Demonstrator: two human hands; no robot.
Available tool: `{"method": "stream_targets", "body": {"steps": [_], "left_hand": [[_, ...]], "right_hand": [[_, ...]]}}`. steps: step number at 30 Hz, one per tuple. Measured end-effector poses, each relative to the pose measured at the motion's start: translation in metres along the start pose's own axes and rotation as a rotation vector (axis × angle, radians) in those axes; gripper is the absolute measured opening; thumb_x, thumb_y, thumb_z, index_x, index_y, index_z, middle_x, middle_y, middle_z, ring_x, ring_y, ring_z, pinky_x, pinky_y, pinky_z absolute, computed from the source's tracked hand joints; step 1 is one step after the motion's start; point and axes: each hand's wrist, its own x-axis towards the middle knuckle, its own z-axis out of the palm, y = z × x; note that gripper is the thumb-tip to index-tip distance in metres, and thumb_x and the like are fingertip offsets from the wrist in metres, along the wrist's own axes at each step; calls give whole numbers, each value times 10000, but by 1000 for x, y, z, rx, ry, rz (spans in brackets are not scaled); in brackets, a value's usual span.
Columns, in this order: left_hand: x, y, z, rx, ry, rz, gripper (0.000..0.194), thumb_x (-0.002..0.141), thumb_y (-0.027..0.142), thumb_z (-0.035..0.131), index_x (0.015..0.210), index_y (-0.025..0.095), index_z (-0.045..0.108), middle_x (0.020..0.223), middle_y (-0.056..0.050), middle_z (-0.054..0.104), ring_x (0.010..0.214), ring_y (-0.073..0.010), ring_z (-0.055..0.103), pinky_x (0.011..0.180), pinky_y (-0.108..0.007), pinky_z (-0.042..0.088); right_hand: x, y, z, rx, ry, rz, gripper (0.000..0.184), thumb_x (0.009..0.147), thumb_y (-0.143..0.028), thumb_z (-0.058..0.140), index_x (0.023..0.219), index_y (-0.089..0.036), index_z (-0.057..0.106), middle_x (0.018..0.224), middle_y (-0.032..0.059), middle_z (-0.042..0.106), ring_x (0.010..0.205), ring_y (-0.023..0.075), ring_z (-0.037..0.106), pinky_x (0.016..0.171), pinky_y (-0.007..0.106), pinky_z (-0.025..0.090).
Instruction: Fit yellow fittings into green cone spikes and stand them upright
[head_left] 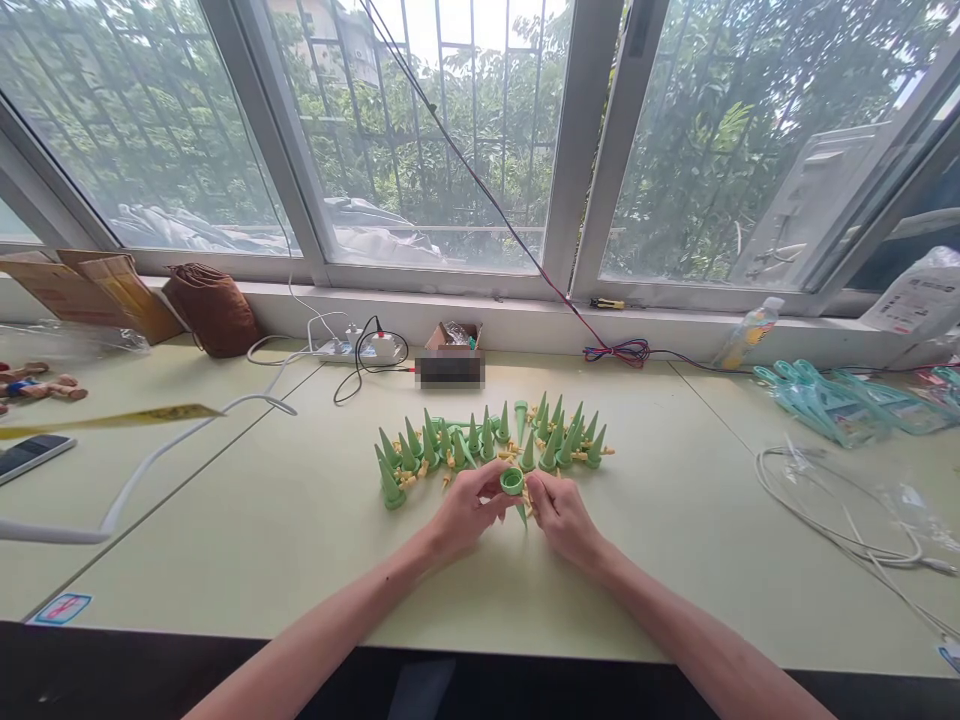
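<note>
Fingers of the left hand (472, 505) are clamped on a hollow green cone piece (512, 482), whose round open end faces up toward the head camera. The right hand (561, 512) is at three o'clock of that piece, its fingers drawn together just beside the rim; I cannot tell whether they pinch anything. Both hands are above the pale green table (300, 560).

From the held piece, upright green cones (430, 432) crowd from ten to two o'clock, pointed ends up, with small yellow pieces (446, 482) scattered among them. Farther off, a dark box (450, 370) sits at eleven o'clock, a brown pouch (214, 310) at ten and a phone (34, 458) at nine. A bottle (748, 335) leans by the window ledge at two o'clock.
</note>
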Motion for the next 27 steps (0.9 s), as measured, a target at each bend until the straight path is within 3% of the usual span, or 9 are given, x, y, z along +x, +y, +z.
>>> {"method": "stream_targets", "body": {"steps": [8, 15, 27], "left_hand": [[1, 5, 0, 37, 0, 9, 180, 900, 314, 633, 1013, 175, 613, 671, 23, 588, 526, -92, 555, 525, -202, 484], [1, 7, 1, -167, -30, -8, 314, 947, 347, 574, 1213, 188, 526, 790, -15, 635, 560, -107, 597, 503, -221, 515], [5, 8, 0, -486, -130, -176, 301, 899, 384, 658, 1004, 185, 460, 641, 18, 636, 455, -118, 605, 438, -210, 474]], "right_hand": [[0, 2, 1, 58, 27, 21, 437, 1022, -464, 346, 657, -223, 348, 543, -48, 360, 460, 97, 313, 433, 233, 264], [1, 2, 2, 162, 53, 76, 463, 1018, -501, 361, 646, -226, 352, 512, -58, 349, 425, 92, 315, 415, 235, 266], [-2, 3, 4, 97, 32, 68, 423, 1019, -470, 361, 671, -230, 345, 516, -59, 374, 450, 102, 326, 441, 240, 275]]}}
